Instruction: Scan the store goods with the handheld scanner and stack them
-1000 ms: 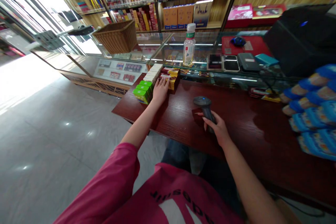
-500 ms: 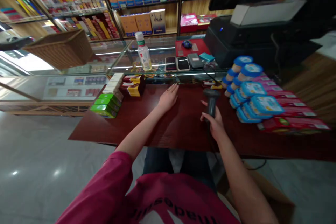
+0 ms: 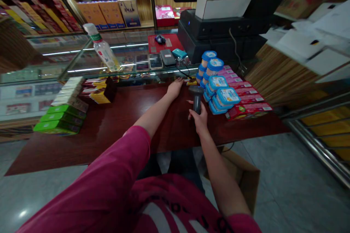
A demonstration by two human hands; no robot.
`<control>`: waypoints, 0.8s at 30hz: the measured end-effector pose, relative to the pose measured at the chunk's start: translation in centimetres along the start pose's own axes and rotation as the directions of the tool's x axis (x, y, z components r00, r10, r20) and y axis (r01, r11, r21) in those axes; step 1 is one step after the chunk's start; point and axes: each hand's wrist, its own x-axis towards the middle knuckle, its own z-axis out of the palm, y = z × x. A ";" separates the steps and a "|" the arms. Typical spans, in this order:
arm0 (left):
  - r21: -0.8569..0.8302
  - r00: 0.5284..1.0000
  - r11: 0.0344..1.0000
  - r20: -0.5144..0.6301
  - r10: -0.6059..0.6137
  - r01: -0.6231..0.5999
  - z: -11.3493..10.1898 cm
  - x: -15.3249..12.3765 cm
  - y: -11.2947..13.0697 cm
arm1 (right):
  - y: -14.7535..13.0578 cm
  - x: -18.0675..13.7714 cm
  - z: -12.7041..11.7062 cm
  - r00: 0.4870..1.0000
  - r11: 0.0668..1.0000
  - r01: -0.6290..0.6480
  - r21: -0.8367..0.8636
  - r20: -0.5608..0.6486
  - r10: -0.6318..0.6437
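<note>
Two hands are apart: the right hand (image 3: 200, 121) grips the barcode scanner (image 3: 197, 98) above the table (image 3: 123, 116), the left hand (image 3: 175, 88) lies open, flat. A careless swing could topple the stacked tubs (image 3: 222, 95) just beside.

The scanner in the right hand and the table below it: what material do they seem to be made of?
The scanner, held in the right hand, looks like dark grey matte plastic: smooth moulded head, no shine. The table looks like dark red-brown wood or veneer with a glossy finish: grain lines and reflections show.
</note>
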 end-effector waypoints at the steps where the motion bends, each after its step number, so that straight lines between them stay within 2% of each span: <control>1: -0.031 0.999 0.999 -0.013 -0.032 0.031 0.0 -0.4 -0.1 | 0.0 0.1 -0.1 1.000 1.000 0.002 0.009 0.000 -0.002; 5: -0.244 0.981 0.968 -0.170 -0.092 0.049 -1.0 -4.2 -0.4 | 0.0 0.1 -0.4 0.999 0.999 -0.016 0.033 0.048 0.015; 8: -0.488 0.910 0.866 -0.301 -0.286 0.110 -2.6 -7.8 -0.9 | -0.3 -0.4 -0.5 0.988 0.997 -0.049 0.059 0.149 0.039; 11: -0.748 0.807 0.633 -0.239 -0.540 0.202 -5.0 -11.3 -1.9 | -0.8 -1.1 0.1 0.959 0.994 -0.086 0.073 0.275 0.063; 13: -0.858 0.765 0.467 -0.149 -0.627 0.215 -6.8 -13.5 -2.9 | -1.2 -1.8 1.4 0.933 0.990 -0.112 0.082 0.351 0.076; 15: -0.901 0.733 0.371 -0.095 -0.673 0.224 -8.4 -15.7 -4.0 | -1.4 -2.6 3.4 0.905 0.987 -0.132 0.097 0.418 0.079; 19: -0.891 0.660 0.364 -0.103 -0.744 0.270 -10.1 -19.5 -5.9 | -1.2 -4.3 7.8 0.867 0.982 -0.152 0.113 0.491 0.078; 21: -0.872 0.660 0.400 -0.127 -0.741 0.281 -10.1 -20.6 -6.5 | -0.8 -5.0 9.3 0.862 0.979 -0.167 0.114 0.498 0.089; 24: -0.837 0.681 0.462 -0.157 -0.715 0.293 -9.5 -21.1 -6.9 | -0.3 -5.3 10.0 0.871 0.977 -0.176 0.121 0.482 0.097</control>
